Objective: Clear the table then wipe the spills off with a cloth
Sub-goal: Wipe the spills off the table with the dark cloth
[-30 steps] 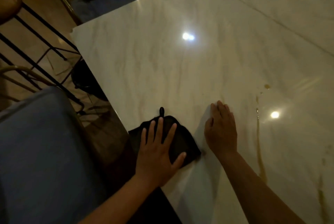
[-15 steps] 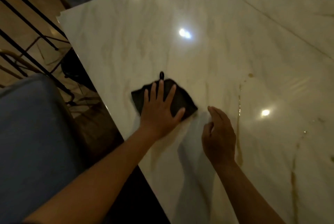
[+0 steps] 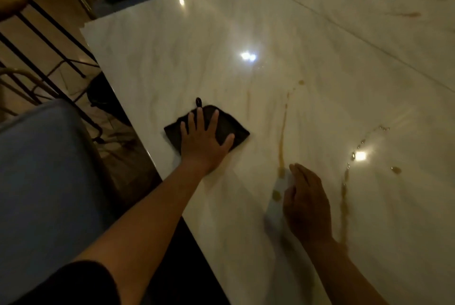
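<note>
Left hand (image 3: 204,139) flat, fingers spread, pressing black cloth (image 3: 231,127) onto marble surface (image 3: 197,58), right hand (image 3: 305,203) loose, fingers together, holding nothing, brown spill streak (image 3: 282,137) between the hands, more drips (image 3: 344,189) right of right hand.

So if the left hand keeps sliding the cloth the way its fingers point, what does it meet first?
Probably nothing: the left hand presses the black cloth, and ahead lies bare marble table. The brown spill streak runs off to its right.

The table (image 3: 283,33) is showing glossy, smooth pale marble, mirroring lamps; the cloth (image 3: 229,127) is looking matt black fabric; brownish spills (image 3: 282,142) are glistening wet.
</note>
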Demonstrator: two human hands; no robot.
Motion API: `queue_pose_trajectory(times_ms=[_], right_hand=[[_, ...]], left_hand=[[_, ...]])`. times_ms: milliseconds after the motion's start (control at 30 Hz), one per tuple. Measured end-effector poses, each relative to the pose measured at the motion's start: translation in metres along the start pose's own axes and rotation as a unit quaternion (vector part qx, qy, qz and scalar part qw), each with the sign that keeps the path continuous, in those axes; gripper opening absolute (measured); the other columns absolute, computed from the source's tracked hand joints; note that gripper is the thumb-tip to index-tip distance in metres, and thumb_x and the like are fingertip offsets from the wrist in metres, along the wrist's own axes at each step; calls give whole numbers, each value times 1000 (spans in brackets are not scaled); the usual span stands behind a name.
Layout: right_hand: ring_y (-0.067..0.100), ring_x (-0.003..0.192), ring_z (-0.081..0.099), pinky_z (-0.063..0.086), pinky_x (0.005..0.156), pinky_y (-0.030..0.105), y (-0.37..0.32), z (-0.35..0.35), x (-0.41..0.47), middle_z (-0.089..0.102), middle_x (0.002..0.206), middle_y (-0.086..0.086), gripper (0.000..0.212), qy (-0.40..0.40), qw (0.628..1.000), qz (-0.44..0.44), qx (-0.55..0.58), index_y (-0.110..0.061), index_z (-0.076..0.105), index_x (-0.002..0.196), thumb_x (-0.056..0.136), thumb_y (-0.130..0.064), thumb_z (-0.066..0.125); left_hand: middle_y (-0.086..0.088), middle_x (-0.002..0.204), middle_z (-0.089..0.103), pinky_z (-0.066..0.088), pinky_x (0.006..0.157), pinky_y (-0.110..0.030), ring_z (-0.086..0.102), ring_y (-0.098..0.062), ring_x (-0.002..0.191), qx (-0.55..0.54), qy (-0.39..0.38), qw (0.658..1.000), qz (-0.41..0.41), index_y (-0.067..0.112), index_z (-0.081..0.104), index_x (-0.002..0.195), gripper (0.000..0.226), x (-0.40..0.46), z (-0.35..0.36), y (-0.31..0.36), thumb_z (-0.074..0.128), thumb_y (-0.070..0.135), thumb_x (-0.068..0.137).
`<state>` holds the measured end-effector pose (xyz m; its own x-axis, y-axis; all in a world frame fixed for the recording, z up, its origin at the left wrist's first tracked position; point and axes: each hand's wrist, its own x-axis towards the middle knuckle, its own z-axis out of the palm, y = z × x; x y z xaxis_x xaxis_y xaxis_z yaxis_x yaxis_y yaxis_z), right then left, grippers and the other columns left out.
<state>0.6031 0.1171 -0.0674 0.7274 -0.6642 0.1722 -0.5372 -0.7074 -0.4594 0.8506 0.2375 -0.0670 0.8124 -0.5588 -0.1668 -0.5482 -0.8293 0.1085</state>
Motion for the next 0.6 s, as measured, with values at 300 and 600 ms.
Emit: queue_pose_trajectory(times_ms=[300, 600], right_hand=[[28, 122, 58, 37, 106, 28, 2, -18, 9, 62, 134, 11, 57, -14, 993, 70, 91, -8, 54, 139, 87, -14, 34], [22, 111, 63, 31, 100, 13, 6, -26, 18, 70, 120, 4, 50, -11, 989, 83, 119, -13, 58, 136, 90, -11, 38]], left_hand=[[-9, 170, -10, -1, 125, -55, -13, -32, 156, -11, 19, 995, 96, 34, -1, 162, 83, -165, 32, 38, 20, 76, 94], [-12, 170, -5, -1, 124, -56, -4, -35, 156, -1, 25, 1000, 14, 32, 1, 162, 85, -79, 25, 52, 19, 77, 93]])
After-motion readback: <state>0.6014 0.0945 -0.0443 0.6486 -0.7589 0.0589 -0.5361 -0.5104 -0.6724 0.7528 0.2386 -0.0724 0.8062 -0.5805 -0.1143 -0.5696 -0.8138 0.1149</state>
